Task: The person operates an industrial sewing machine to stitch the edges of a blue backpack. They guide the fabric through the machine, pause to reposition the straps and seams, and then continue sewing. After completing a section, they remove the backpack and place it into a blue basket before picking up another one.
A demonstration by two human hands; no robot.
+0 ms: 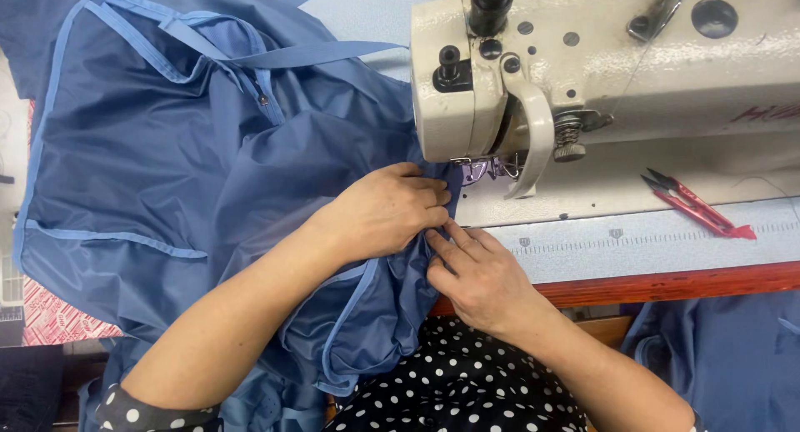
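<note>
A pale blue bench (667, 240) with a red-brown front edge carries a cream metal sewing machine (600, 65). Near its front edge, the right hand (475, 274) pinches slick blue fabric (167, 174); the left hand (387, 211) grips the bunched fold just before the needle. Red thread snips (696, 205) lie toward the right edge.

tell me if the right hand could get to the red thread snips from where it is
Probably yes: the right hand pinches blue fabric at the table edge, and the red thread snips lie on bare table to its right, nothing between.
</note>
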